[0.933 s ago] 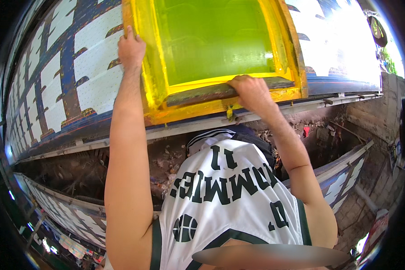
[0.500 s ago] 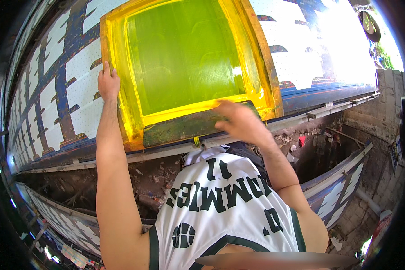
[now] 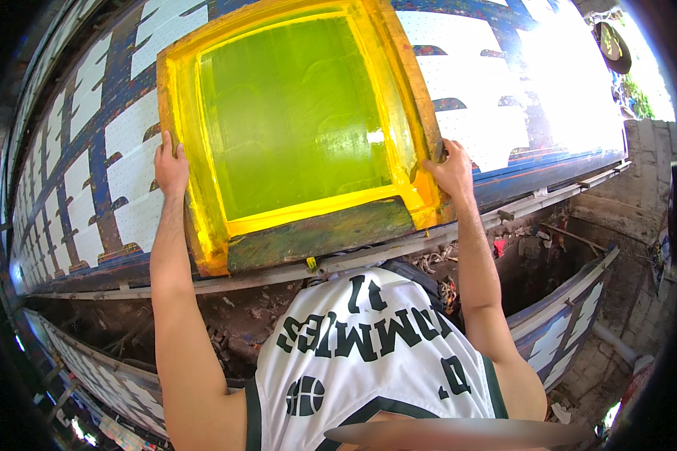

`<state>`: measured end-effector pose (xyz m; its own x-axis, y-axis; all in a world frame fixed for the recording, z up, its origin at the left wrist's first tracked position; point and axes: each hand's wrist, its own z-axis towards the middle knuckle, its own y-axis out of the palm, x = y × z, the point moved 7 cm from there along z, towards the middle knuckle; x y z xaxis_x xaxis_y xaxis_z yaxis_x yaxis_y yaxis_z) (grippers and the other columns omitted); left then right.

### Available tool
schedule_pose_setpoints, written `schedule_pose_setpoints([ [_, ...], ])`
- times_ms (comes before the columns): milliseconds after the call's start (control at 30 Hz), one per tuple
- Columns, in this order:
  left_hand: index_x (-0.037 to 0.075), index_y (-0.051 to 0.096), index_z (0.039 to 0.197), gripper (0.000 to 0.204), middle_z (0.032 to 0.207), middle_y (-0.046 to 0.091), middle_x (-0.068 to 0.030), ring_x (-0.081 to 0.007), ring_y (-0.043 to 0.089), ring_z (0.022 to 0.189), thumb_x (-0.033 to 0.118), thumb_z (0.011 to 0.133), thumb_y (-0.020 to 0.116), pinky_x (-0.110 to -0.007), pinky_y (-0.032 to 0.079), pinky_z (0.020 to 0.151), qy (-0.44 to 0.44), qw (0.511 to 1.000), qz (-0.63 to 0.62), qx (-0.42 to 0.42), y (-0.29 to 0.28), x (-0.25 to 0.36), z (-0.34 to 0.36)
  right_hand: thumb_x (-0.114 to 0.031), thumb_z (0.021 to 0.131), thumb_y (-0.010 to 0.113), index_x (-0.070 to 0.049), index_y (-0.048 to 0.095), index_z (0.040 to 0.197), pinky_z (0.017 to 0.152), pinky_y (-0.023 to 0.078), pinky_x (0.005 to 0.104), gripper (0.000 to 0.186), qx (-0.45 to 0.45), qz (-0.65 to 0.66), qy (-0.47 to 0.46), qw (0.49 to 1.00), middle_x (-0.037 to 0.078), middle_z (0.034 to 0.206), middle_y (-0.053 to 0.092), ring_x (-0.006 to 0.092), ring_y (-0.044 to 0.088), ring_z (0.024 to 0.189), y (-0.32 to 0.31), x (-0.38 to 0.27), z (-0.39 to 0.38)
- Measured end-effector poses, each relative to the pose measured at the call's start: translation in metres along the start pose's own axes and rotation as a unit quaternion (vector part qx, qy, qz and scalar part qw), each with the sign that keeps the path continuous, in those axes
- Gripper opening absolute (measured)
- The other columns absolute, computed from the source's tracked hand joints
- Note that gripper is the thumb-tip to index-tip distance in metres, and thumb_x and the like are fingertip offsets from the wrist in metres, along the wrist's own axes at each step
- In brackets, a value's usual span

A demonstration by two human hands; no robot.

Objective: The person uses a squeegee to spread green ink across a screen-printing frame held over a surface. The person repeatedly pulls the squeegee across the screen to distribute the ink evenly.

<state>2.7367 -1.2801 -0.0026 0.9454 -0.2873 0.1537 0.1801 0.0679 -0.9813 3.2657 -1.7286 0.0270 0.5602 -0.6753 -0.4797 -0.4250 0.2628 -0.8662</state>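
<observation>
A large yellow-framed printing screen point(image 3: 301, 128) with a green mesh fills the upper middle of the view, lying flat on a long blue-and-white printing table point(image 3: 90, 195) that runs from about 8 o'clock up to 2 o'clock. The left hand point(image 3: 171, 167) sits at roughly 9 o'clock of the screen, fingers pointing up along the outer edge of its left frame rail, curled against the wood and gripping it. The right hand point(image 3: 451, 171) is at about 3 o'clock of the screen, low on the right rail, fingers wrapped over the frame's outer edge in a closed grip. The screen thus lies between the two hands, both touching it, with its near rail at 6 o'clock, dark and stained with ink, toward the person. Both forearms rise from the lower edge of the view, one on each side of a white sleeveless jersey point(image 3: 368, 353) with dark lettering at 6 o'clock. White fabric panels point(image 3: 474, 83) with a fine dotted pattern lie on the table beyond the right hand, toward 1 o'clock, and further panels run away toward 9 o'clock past the left hand. Below the table's metal edge, at 7 o'clock, the ground is dirt and debris point(image 3: 233, 316); a second patterned table point(image 3: 564, 316) shows at 4 o'clock.
</observation>
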Motion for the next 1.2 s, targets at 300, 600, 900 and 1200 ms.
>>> schedule_pose_setpoints([
  [300,0.022,0.044,0.169,0.062,0.145,0.064,-0.0158,-0.0385,0.063,0.131,0.035,0.111,0.061,-0.048,0.054,0.109,-0.017,1.000,-0.024,-0.006,0.005,-0.008,0.000,-0.026,0.071,0.086,0.005,0.078,0.121,0.096,0.059,0.0478,0.060,-0.016,-0.017,-0.034,0.999,0.021,0.114,0.075,0.0383,0.073,0.107,-0.028,-0.022,0.003],
  [600,0.013,0.049,0.167,0.060,0.144,0.066,-0.0198,-0.0361,0.065,0.132,0.022,0.110,0.066,-0.044,0.053,0.109,-0.018,0.992,-0.123,-0.019,-0.001,-0.010,0.011,-0.031,0.070,0.084,0.005,0.077,0.122,0.093,0.059,0.0474,0.064,0.025,-0.009,-0.086,0.996,0.020,0.106,0.073,0.0381,0.073,0.102,-0.084,-0.040,0.000],
  [900,0.013,0.054,0.162,0.060,0.140,0.067,-0.0221,-0.0407,0.064,0.130,0.025,0.106,0.070,-0.046,0.052,0.110,0.044,0.997,-0.043,0.041,-0.011,0.159,0.009,-0.029,0.069,0.086,0.007,0.078,0.106,0.087,0.058,0.0493,0.052,0.047,-0.019,-0.090,0.995,0.022,0.101,0.073,0.0404,0.072,0.096,-0.161,0.086,0.062],
  [1200,0.016,0.050,0.165,0.059,0.141,0.064,-0.0193,-0.0409,0.061,0.132,0.029,0.109,0.066,-0.050,0.052,0.111,0.012,0.997,-0.081,0.006,0.033,0.374,-0.040,-0.026,0.069,0.086,0.010,0.077,0.110,0.091,0.059,0.0488,0.055,0.054,-0.019,-0.092,0.994,0.024,0.102,0.073,0.0415,0.073,0.098,-0.244,0.270,0.138],
])
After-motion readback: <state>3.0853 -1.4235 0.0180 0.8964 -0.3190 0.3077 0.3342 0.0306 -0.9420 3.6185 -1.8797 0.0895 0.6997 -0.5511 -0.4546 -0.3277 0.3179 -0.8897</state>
